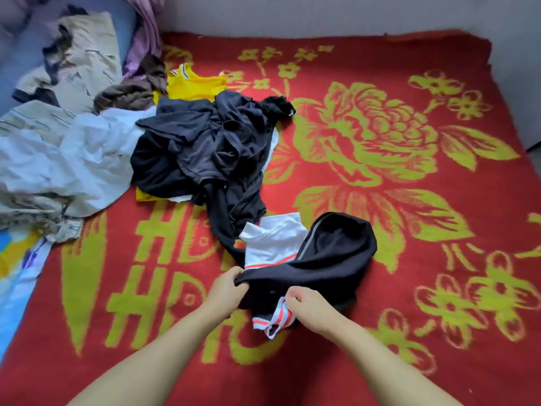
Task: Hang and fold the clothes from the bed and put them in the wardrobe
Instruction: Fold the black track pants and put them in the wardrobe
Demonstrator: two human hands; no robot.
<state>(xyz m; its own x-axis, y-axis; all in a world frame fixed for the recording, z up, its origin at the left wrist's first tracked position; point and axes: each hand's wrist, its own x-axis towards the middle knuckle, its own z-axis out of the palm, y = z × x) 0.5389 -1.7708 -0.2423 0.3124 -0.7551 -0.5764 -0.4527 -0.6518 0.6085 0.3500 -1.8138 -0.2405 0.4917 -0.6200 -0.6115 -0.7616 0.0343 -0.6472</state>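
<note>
- Black-and-white garment point(319, 259) with orange-striped trim, bunched on the red floral blanket point(409, 332) near the bed's front edge; not yet spread flat, not yet folded.
- Left hand point(227, 287): fingers curled, pinching the black edge of that garment at its left side.
- Right hand point(311, 310): fingers curled around the white, orange-striped trim at the garment's near end.
- Likely step in hand: sorting out the edges to straighten the piece, ahead of folding or hanging.
- Just behind, touching or nearly touching the held piece: heap of dark clothes point(205, 148), crumpled, with a long dark strip trailing toward the hands.
- Under and behind the heap: yellow top point(194, 85), partly covered, unfolded.
- Further left: white cloth point(87, 153), brown item point(126, 96), beige patterned fabric point(85, 57), all loose and rumpled.
- No folded stack, no hanger and no wardrobe visible anywhere here.
- Judgement: task at an early stage as far as shown; one garment being handled, most of the pile untouched, every piece left to fold or hang and carry to the wardrobe.
</note>
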